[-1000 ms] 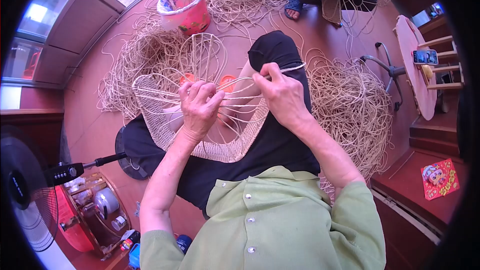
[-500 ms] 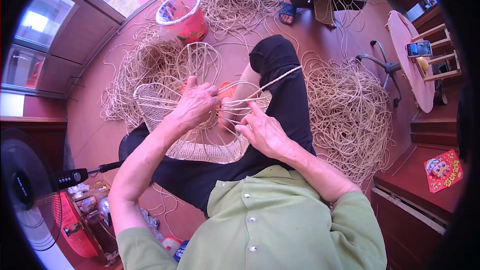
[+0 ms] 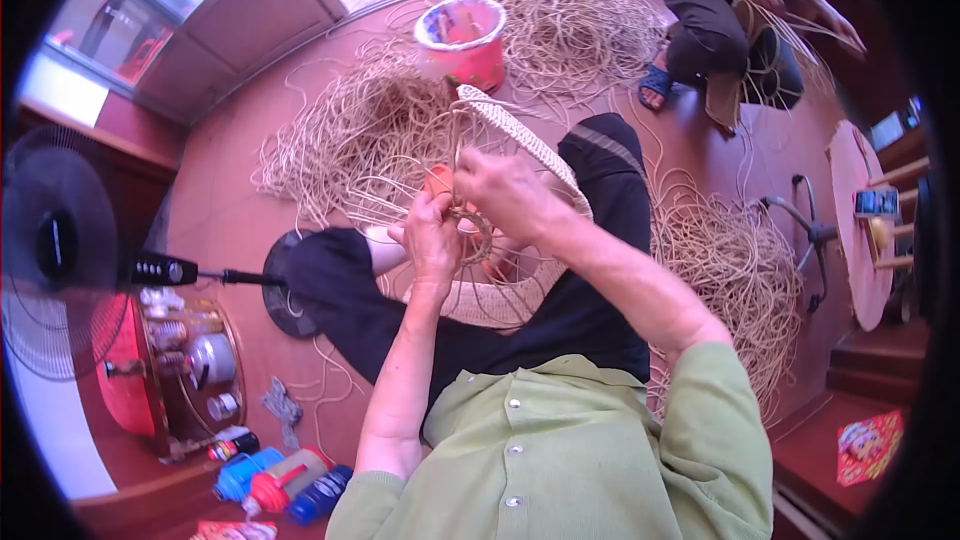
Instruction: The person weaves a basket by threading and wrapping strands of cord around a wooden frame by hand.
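Observation:
A partly woven piece of pale cord rests across my lap, with a woven band along its near side and another raised at the far right. Loose cords fan out from its middle. My left hand is closed, pinching cords near the centre of the weave. Close beside it, my right hand is closed at the cords too, slightly blurred. The fingers partly hide the exact strands between them. An orange thing shows behind my left fingertips.
Large heaps of loose cord lie on the floor around me. A pink bucket stands ahead. Another person sits at the upper right with cords in hand. A fan stands left, with bottles at the lower left.
My right hand has moved left and up to meet the left hand. The woven piece has turned, its far right band now raised. The view has shifted.

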The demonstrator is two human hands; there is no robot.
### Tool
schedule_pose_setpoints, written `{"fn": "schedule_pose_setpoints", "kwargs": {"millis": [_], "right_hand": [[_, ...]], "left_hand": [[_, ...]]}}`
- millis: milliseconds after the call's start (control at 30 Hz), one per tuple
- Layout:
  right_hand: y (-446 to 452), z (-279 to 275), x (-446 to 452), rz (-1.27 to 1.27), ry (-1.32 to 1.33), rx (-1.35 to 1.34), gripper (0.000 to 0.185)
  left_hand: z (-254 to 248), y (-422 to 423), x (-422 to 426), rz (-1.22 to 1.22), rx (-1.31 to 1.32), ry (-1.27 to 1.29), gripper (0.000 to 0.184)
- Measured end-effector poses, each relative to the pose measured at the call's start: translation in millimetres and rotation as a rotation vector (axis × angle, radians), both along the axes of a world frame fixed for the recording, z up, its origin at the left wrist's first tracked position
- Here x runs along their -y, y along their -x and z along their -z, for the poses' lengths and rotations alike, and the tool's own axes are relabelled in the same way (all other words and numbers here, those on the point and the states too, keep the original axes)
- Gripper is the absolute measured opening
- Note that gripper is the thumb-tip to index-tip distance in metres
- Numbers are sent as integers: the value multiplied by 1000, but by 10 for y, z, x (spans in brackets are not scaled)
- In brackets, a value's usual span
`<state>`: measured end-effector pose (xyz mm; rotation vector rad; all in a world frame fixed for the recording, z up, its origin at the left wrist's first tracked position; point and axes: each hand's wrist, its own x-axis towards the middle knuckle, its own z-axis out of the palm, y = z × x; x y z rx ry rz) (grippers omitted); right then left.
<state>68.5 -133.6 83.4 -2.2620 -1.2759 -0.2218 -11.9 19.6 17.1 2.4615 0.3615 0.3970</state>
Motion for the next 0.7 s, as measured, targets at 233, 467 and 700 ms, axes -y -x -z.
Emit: {"fn": "schedule_pose_setpoints", "kwargs": {"millis": [233,467,700], "right_hand": [[819,309,202,-6,-631,-934,15],[136,62,907,197,-1088,-946,12],[-122,-339,543,431,-499,-9,21]], "left_hand": [[-8,98,-109,42,102,-236,33],[-131,-52,224,221,492,-270,22],[-192,-147,323,72,339,-398,9]]}}
